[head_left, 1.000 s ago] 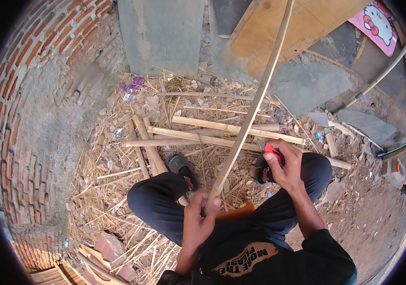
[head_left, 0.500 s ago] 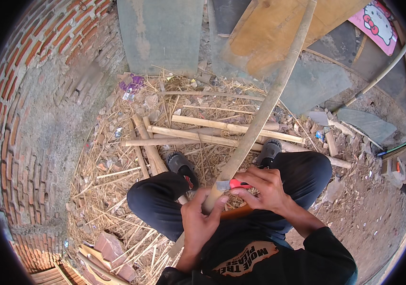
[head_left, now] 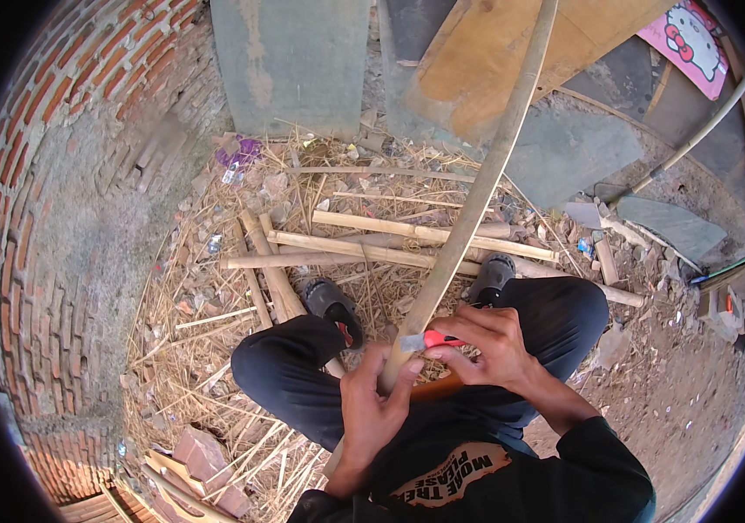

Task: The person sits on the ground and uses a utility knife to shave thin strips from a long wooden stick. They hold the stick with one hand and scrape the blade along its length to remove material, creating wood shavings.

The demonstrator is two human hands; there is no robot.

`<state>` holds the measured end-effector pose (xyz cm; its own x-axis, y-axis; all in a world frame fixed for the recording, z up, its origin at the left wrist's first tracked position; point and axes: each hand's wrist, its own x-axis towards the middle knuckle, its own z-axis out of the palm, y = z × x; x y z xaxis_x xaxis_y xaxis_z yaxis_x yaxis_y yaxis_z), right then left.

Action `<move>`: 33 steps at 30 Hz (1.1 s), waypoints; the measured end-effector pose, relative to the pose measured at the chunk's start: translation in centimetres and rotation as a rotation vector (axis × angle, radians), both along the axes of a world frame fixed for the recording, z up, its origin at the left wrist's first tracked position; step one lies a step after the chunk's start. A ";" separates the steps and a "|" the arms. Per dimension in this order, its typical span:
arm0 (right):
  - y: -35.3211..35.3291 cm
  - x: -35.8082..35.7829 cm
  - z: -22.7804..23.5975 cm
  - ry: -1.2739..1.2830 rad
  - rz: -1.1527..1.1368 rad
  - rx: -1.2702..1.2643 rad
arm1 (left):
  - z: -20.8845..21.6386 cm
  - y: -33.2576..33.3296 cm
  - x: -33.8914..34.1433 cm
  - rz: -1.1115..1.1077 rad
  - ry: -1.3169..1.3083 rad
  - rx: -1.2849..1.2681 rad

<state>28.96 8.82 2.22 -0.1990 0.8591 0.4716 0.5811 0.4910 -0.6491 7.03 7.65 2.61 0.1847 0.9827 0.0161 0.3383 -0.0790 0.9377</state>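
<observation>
A long bamboo pole [head_left: 477, 205] slants up from my lap, between my knees, to the top of the view. My left hand [head_left: 374, 410] is closed round its near part, the thumb lying along the pole. In my right hand [head_left: 490, 344] is a red-handled blade [head_left: 439, 338], gripped by the handle. Its short, flat grey metal part rests across the bamboo just beyond my left fingers, where a paler patch shows. The exact kind of blade cannot be made out. Below my left hand, my forearm mostly hides the pole.
Several cut bamboo pieces [head_left: 372, 253] lie across straw and rubble around my shoes [head_left: 331, 307]. A brick wall [head_left: 33, 253] rises at the left. Grey sheets [head_left: 294, 70] and a brown board [head_left: 477, 78] stand at the back. Broken brown pieces [head_left: 203, 458] lie lower left.
The far part of the bamboo pole has swung a little to the left. My left hand and the blade have shifted slightly to the right, with both grips unchanged.
</observation>
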 end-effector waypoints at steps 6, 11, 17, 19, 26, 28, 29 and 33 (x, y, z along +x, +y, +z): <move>0.2 0.2 0.4 -0.022 0.007 0.002 | 0.0 -0.2 -0.1 0.004 -0.013 -0.016; 0.3 1.0 0.5 -0.010 -0.106 0.024 | -0.2 -0.4 -0.4 -0.004 -0.006 -0.001; 3.5 6.6 0.5 0.033 -0.398 0.046 | -1.0 -2.6 -1.1 -0.030 0.026 -0.136; 3.4 6.7 0.6 0.026 -0.375 -0.001 | -1.3 -2.5 -1.4 -0.045 0.014 -0.163; 3.6 6.5 0.6 0.073 -0.330 -0.074 | -1.6 -1.7 -2.2 -0.095 0.033 -0.144; 3.6 6.3 0.5 0.068 -0.307 -0.048 | -2.2 -1.4 -2.7 -0.112 0.025 -0.155; 3.5 6.2 0.3 0.172 -0.283 -0.133 | -2.3 -1.3 -2.8 -0.120 0.021 -0.162; 3.5 4.3 -0.9 0.580 -0.151 -0.311 | -2.1 -0.9 -2.5 -0.132 0.020 -0.169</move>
